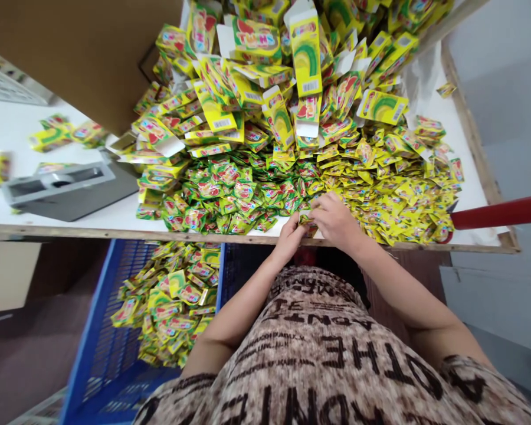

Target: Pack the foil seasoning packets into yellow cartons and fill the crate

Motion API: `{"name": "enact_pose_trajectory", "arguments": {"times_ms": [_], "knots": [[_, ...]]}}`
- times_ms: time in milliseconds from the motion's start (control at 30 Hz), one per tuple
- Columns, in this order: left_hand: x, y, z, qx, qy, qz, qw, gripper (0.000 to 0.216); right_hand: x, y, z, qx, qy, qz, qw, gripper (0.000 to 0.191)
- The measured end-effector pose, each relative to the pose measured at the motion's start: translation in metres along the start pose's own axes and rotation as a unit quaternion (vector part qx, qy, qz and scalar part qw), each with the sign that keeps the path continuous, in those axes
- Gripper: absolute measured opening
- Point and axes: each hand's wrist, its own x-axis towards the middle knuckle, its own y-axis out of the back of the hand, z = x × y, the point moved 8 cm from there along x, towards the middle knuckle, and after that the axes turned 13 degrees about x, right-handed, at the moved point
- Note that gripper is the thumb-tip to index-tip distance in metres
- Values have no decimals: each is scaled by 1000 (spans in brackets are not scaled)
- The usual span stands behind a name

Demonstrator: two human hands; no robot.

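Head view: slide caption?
Left hand and right hand on a small package, at a white table heaped with sachets and cartons.

From my end of the feed it's yellow overload: the cartons [305, 53] are bright yellow with green arcs, red melon-slice prints and pink-and-blue lettering, and their flaps [307, 129] are plain white. The green packets [243, 189] have red splashes, while the yellow packets [393, 206] get specks of red and green. The small piece [305, 218] at the table edge reads yellow-green, mostly hidden from me. Tabletop [473, 177] is white, tape dispenser [71, 192] grey, big box [84, 53] brown, pole [504, 211] solid red, crate [95, 336] deep blue. Shirt [318, 348] is mottled beige-brown with dark lettering all over (honestly my favourite pattern here).
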Motion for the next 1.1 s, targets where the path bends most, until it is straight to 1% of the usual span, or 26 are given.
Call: {"name": "enact_pose_trajectory", "arguments": {"times_ms": [67, 200, 267, 300, 433, 567, 600, 633, 667, 700, 733, 767, 800, 833, 867, 900, 933, 967, 1000, 1033, 1067, 1100], "knots": [[0, -3, 1, -6, 1, -20, 1000, 16, 0, -1, 2, -14, -6, -25, 1000, 19], [-2, 0, -1, -9, 0, -46, 999, 22, -10, -17, 13, -29, -39, -126, 991, 24], [-3, 1, -4, -12, 7, -63, 998, 25, -19, -25, 18, -7, -56, -141, 988, 25], [-3, 1, -5, -16, 9, -72, 997, 27, -23, -26, 19, 11, -60, -132, 989, 25], [-3, 0, -5, -26, 5, -89, 996, 31, -29, -20, 19, 59, -58, -48, 995, 20], [-2, 0, -3, 12, -4, -85, 996, 34, -29, -17, 15, 79, -72, -34, 994, 11], [-2, 1, -2, 19, -5, -81, 996, 34, -30, -13, 16, 103, -83, -6, 991, 11], [-2, 3, -1, 20, -7, -78, 997, 35, -33, -7, 20, 138, -104, 41, 984, 11], [-3, 4, -1, 17, -9, -73, 997, 36, -38, -2, 27, 185, -136, 100, 968, 12], [-4, 6, 0, 10, -11, -70, 997, 37, -45, 0, 36, 243, -175, 156, 941, 14], [-4, 7, 0, 0, -10, -69, 998, 37, -54, -3, 45, 307, -218, 198, 905, 17], [-4, 7, -2, -16, -4, -72, 997, 37, -61, -12, 52, 372, -257, 219, 865, 20], [-4, 7, -4, -37, 8, -77, 996, 35, -65, -24, 57, 431, -286, 221, 827, 22], [-3, 6, -7, -63, 23, -82, 994, 33, -67, -36, 59, 478, -304, 209, 797, 23], [-1, 4, -10, -89, 38, -86, 992, 31, -66, -45, 59, 504, -312, 196, 782, 23], [1, 3, -13, -112, 51, -86, 989, 30, -64, -49, 58, 504, -311, 191, 783, 21], [3, 2, -14, -128, 58, -79, 987, 29, -60, -48, 57, 482, -303, 196, 798, 19], [6, 4, -14, -136, 59, -63, 987, 30, -56, -43, 56, 448, -291, 205, 820, 18], [9, 6, -13, -134, 52, -41, 989, 31, -51, -37, 54, 414, -276, 212, 841, 18], [10, 10, -10, -125, 41, -16, 991, 31, -46, -31, 52, 391, -263, 215, 856, 19], [12, 14, -8, -108, 28, 9, 994, 31, -42, -26, 51, 384, -253, 214, 862, 20], [12, 17, -4, -85, 13, 31, 996, 30, -38, -24, 51, 393, -248, 207, 861, 22]]}}
